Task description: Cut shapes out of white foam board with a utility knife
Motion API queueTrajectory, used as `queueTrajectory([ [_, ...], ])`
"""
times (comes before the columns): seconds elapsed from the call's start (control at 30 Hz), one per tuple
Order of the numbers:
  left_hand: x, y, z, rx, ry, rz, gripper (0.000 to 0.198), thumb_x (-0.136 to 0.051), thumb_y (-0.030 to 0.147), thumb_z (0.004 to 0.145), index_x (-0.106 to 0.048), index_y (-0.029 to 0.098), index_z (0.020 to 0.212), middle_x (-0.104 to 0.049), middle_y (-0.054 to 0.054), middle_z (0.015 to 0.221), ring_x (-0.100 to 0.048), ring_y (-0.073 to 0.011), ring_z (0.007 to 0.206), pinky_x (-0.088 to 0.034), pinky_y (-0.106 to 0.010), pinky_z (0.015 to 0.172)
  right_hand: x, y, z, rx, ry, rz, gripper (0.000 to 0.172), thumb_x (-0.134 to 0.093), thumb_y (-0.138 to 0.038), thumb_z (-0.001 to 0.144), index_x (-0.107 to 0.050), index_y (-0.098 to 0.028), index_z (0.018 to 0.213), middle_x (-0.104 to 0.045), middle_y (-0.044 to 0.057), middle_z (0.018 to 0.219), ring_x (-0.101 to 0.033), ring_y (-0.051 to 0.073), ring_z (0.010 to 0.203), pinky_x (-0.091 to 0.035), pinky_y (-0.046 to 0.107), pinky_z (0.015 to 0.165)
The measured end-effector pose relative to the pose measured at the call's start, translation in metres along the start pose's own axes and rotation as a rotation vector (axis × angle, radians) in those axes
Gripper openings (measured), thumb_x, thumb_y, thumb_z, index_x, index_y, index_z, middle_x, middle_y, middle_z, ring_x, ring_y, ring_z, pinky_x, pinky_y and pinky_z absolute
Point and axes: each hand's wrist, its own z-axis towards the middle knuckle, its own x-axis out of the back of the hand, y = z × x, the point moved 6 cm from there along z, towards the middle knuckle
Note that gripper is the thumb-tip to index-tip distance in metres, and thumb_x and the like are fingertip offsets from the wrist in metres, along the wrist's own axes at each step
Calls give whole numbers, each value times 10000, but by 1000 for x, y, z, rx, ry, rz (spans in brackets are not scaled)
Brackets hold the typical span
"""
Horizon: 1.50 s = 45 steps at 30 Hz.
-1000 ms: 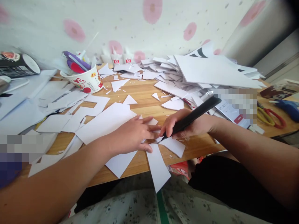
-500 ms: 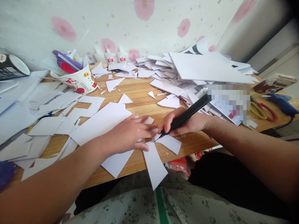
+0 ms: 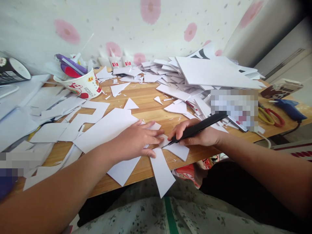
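Note:
My right hand [image 3: 195, 131] is closed around a black craft knife [image 3: 198, 127]. The knife slants down to the left, and its thin tip meets a white foam board piece [image 3: 162, 169] that reaches past the table's front edge. Spread fingers of my left hand [image 3: 141, 138] press flat on that piece, just left of the tip. Right of the blade lies another white piece [image 3: 179, 151]; whether it is joined to the first I cannot tell. Under and behind my left hand rests a larger white sheet [image 3: 104, 130].
A paper cup [image 3: 85, 85] with tools stands back left, near small glue bottles [image 3: 126, 60]. White offcuts pile up beneath a big sheet [image 3: 216, 71] at the back right. Scissors [image 3: 270, 117], a blue glue gun [image 3: 290, 109] and a carton [image 3: 281, 88] lie at the right.
My right hand has moved slightly right, and the knife leans lower, its tip drawn a little to the right. My left hand stays in place. The view has shifted slightly.

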Motion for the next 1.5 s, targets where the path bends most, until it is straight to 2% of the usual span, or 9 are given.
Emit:
queueTrajectory([
  [0.17, 0, -1, 0, 27, -4, -14, 485, -646, 513, 839, -590, 326, 1284, -472, -24, 1483, -227, -385, 1433, -265, -577, 1069, 0, 1, -5, 7, 54, 10, 117, -724, -192, 798, -655, -157, 887, -727, 99, 1002, -688, 178, 950, -539, 353, 872],
  [0.5, -1, -2, -2, 42, 2, 2, 500, -645, 514, 836, -576, 337, 1299, -461, -32, 1488, -230, -390, 1433, -272, -657, 1047, -2, 0, -8, 28, 66, 76, 94, -706, -173, 810, -652, -160, 886, -724, 106, 1057, -687, 185, 999, -538, 358, 889],
  [0.67, -3, -5, -2, 66, -13, -8, 510, -635, 540, 834, -571, 344, 1301, -437, -18, 1503, -220, -379, 1439, -235, -647, 1074, -5, 1, -17, 43, 178, 47, 100, -715, -180, 807, -669, -177, 896, -731, 91, 1049, -691, 177, 981, -544, 324, 888],
  [0.9, 0, -1, 1, 75, -28, -12, 470, -669, 492, 830, -606, 318, 1262, -442, -28, 1496, -216, -379, 1440, -213, -661, 1076, -16, -6, -36, 12, 324, -187, 128, -694, -234, 830, -697, -237, 958, -731, 57, 997, -691, 187, 921, -554, 303, 815],
  [1.03, 1, 1, 0, 73, -24, -10, 475, -668, 492, 832, -611, 307, 1266, -451, -38, 1489, -219, -382, 1439, -227, -639, 1081, -18, -2, -44, -4, 423, -159, 123, -707, -237, 818, -695, -246, 939, -734, 45, 975, -693, 185, 905, -559, 300, 797],
  [1.2, 0, -1, -1, 92, -20, -13, 488, -665, 502, 831, -602, 313, 1276, -433, -30, 1496, -213, -375, 1443, -229, -652, 1078, -22, 0, -51, 8, 450, -177, 131, -691, -205, 820, -678, -238, 946, -728, 44, 1010, -684, 174, 929, -553, 298, 821],
  [1.4, -2, -5, 0, 99, -9, -30, 499, -678, 506, 819, -600, 322, 1276, -430, -17, 1494, -215, -360, 1445, -223, -654, 1084, -38, -6, -59, -23, 621, -342, 118, -688, -174, 795, -667, -232, 896, -736, 39, 901, -699, 180, 849, -561, 280, 736],
  [1.5, -2, -5, 1, 93, 5, -33, 505, -671, 514, 821, -594, 327, 1284, -436, -21, 1489, -217, -358, 1445, -206, -659, 1089, -51, -11, -63, 33, 680, -393, 152, -673, -138, 798, -660, -249, 901, -743, 31, 955, -698, 185, 919, -551, 290, 813],
])
